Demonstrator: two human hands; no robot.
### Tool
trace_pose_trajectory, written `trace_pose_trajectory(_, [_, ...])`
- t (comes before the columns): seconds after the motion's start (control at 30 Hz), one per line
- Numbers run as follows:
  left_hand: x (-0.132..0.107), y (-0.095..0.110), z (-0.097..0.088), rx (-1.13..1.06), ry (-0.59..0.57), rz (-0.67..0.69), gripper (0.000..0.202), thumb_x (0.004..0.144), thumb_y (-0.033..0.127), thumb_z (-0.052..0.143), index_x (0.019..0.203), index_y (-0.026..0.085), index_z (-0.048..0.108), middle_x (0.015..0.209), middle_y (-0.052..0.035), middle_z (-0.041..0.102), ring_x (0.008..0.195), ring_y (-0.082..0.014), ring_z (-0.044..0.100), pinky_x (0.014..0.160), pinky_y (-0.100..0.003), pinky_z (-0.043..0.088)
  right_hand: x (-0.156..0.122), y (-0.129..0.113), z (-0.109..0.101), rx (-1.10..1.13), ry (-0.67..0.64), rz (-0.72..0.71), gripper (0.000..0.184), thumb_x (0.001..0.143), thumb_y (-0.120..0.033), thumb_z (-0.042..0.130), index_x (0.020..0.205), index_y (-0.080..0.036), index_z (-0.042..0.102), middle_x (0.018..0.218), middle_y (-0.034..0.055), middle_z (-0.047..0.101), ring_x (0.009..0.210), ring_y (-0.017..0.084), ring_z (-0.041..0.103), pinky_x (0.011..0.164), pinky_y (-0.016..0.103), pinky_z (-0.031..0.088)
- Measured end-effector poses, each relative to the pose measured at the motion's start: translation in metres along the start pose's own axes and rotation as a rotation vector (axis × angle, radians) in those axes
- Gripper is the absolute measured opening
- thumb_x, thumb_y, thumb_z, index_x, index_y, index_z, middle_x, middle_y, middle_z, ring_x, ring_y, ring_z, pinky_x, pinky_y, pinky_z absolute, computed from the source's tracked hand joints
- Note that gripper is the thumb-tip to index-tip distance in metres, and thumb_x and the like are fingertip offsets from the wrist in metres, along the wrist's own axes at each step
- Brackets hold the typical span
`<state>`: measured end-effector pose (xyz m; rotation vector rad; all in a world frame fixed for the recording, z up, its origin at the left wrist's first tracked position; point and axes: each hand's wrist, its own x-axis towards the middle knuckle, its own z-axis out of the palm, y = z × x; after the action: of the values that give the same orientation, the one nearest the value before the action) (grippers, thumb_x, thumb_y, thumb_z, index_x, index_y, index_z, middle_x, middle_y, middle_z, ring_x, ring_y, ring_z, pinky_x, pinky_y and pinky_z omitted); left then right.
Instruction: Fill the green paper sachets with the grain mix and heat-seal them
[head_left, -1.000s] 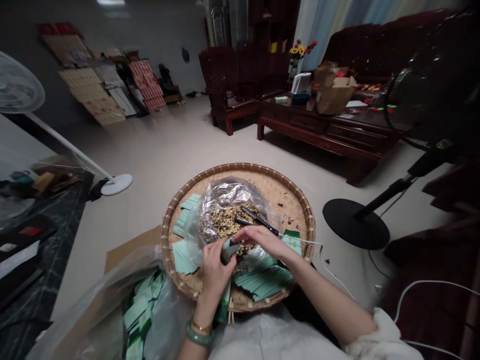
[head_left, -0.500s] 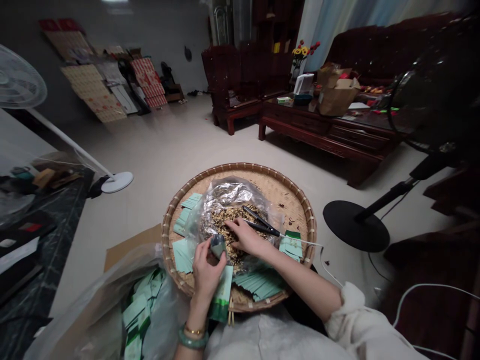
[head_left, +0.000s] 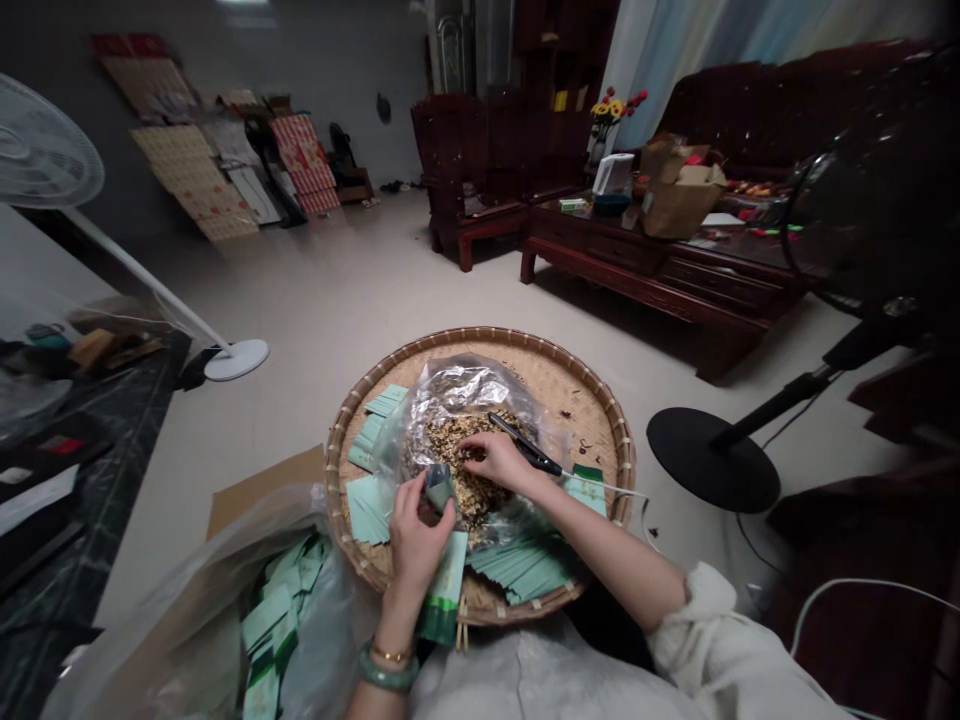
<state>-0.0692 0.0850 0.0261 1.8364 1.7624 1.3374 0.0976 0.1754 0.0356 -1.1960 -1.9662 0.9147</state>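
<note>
A round woven bamboo tray (head_left: 600, 400) lies in front of me. On it rests a crinkled clear plastic bag (head_left: 457, 385) spread open around a heap of brown dried bits (head_left: 457, 440). My left hand (head_left: 414, 535) is closed around a small green packet (head_left: 439, 487), held upright with its mouth up. Just right of it, my right hand (head_left: 499, 462) reaches into the heap with fingers curled, pinching at the dried bits. Flat green packets (head_left: 525, 570) lie in piles around the bag on the tray.
A black tool (head_left: 529, 447) with a white cord lies on the tray behind my right hand. At lower left a clear bag (head_left: 277, 620) holds more green packets. A black fan base (head_left: 712, 458) stands right, a white fan (head_left: 45, 160) left, dark wooden furniture (head_left: 660, 270) behind.
My right hand moved from beside the packet forward into the heap and curled its fingers there. My left hand shifted slightly left, keeping the packet upright.
</note>
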Motion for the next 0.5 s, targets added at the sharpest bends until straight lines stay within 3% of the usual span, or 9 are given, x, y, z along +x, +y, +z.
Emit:
trace_pose_trajectory(0.17, [0.007,0.009,0.006,0.018,-0.011,0.012,0.043,0.074,0.027,0.062,0.115,0.017,0.055,0.097,-0.0080,0.056,0.074,-0.0170,0.060,0.064,-0.029,0.054,0.009,-0.002,-0.020,0.220,0.023,0.098,0.022,0.065,-0.017,0.069,0.087,-0.016,0.072,0.084,0.0035,0.072,0.077,0.019,0.064,0.073,0.029,0.048])
trace_pose_trajectory(0.3, [0.016,0.014,0.015,0.025,-0.062,0.033,0.045,0.074,0.025,0.061,0.118,0.018,0.055,0.097,-0.0074,0.055,0.072,-0.0160,0.058,0.060,-0.027,0.052,0.017,-0.018,-0.046,0.410,-0.024,0.071,0.027,0.066,-0.024,0.071,0.091,-0.015,0.070,0.088,0.0042,0.070,0.076,0.016,0.063,0.068,0.028,0.049])
trace_pose_trajectory(0.5, [0.030,0.022,0.031,0.046,-0.051,0.083,0.048,0.070,0.020,0.063,0.118,0.018,0.055,0.097,-0.0083,0.056,0.086,-0.0218,0.058,0.068,-0.033,0.052,0.017,-0.049,-0.062,0.345,0.077,-0.055,0.023,0.070,-0.022,0.068,0.092,-0.018,0.070,0.090,0.0037,0.069,0.080,0.016,0.063,0.073,0.029,0.049])
